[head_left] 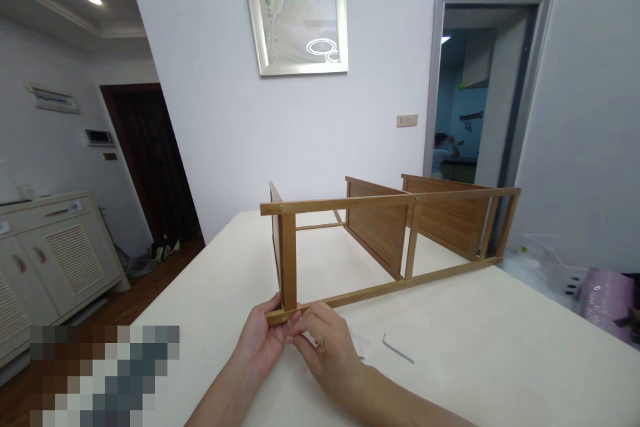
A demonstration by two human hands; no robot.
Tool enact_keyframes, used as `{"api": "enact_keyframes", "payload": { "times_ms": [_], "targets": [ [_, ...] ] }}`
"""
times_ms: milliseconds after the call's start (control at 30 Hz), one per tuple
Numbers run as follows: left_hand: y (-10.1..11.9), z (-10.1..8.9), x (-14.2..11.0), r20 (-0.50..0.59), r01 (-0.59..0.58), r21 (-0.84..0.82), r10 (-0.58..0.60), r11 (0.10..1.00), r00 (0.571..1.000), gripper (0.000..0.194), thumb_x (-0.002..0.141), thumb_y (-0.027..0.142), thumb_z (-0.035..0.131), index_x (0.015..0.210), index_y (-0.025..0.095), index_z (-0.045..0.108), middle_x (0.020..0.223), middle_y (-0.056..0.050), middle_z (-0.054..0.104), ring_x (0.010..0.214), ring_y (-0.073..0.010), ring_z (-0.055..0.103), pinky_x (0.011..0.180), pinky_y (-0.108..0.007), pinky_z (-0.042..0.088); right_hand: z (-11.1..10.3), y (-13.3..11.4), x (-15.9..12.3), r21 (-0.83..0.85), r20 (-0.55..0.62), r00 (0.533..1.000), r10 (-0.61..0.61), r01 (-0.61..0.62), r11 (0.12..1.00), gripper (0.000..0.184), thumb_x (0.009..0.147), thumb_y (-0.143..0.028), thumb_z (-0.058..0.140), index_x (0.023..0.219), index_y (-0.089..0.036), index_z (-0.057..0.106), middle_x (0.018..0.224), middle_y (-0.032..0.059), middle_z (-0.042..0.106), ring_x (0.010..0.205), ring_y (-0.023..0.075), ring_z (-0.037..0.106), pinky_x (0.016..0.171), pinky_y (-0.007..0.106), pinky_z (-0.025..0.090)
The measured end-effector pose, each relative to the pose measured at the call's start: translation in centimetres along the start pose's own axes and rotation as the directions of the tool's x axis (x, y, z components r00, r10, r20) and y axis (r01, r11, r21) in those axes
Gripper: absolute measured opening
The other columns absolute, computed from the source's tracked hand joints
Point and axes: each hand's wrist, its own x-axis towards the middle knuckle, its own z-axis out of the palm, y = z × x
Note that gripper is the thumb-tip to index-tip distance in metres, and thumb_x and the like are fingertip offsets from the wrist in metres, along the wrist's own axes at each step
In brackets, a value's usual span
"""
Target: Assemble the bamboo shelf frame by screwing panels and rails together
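Note:
A wooden shelf rack (350,297) lies on its side on the white table (450,347). My left hand (263,340) is closed around the near left end of its lower rail, close to a corner joint. Just right of it, my right hand (325,347) pinches something small and thin by the rail; its kind is too small to make out. An L-shaped hex key (399,349) rests on the table to the right of my right hand. A small clear plastic bag (361,345) is partly hidden behind that hand.
Beyond the table stands a white wall with a framed picture (303,70). A doorway (463,100) at the right shows a person in another room. A white cabinet (60,260) is at the left; a clear plastic bin (543,260) and a purple roll (607,300) are at the right.

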Motion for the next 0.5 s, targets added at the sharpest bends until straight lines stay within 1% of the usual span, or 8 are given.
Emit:
{"api": "enact_keyframes", "payload": {
  "times_ms": [167, 300, 500],
  "targets": [
    [-0.26, 0.02, -0.06, 0.040, 0.015, 0.006, -0.015, 1.000, 0.999, 0.017, 0.092, 0.015, 0.051, 0.082, 0.007, 0.063, 0.071, -0.010, 0.067, 0.055, -0.0136, 0.064, 0.044, -0.021, 0.052, 0.51, 0.28, -0.22, 0.009, 0.021, 0.999, 0.028, -0.028, 1.000, 0.013, 0.086, -0.012, 0.063, 0.084, -0.025, 0.064, 0.085, 0.0005, 0.068, 0.086, 0.0148, 0.063, 0.076, 0.026, 0.050],
    [-0.63, 0.04, -0.29, 0.083, 0.029, 0.014, -0.030, 0.999, 0.996, 0.018, 0.091, 0.016, 0.051, 0.080, 0.007, 0.062, 0.066, -0.008, 0.064, 0.050, -0.0131, 0.059, 0.037, -0.020, 0.041, 0.73, 0.50, -0.41, -0.018, 0.038, 0.997, 0.065, -0.064, 0.998, 0.015, 0.083, -0.009, 0.066, 0.081, -0.024, 0.065, 0.083, 0.0006, 0.068, 0.082, 0.0154, 0.063, 0.075, 0.027, 0.050],
    [-0.93, 0.07, -0.44, 0.103, 0.024, 0.028, -0.027, 0.999, 0.994, 0.023, 0.093, 0.018, 0.050, 0.077, 0.006, 0.062, 0.064, -0.009, 0.063, 0.050, -0.0134, 0.058, 0.036, -0.020, 0.037, 0.74, 0.65, -0.46, -0.023, 0.038, 0.996, 0.081, -0.080, 0.996, 0.013, 0.082, -0.011, 0.067, 0.080, -0.023, 0.065, 0.083, 0.0015, 0.067, 0.082, 0.0159, 0.063, 0.074, 0.027, 0.050]
  ]
}}
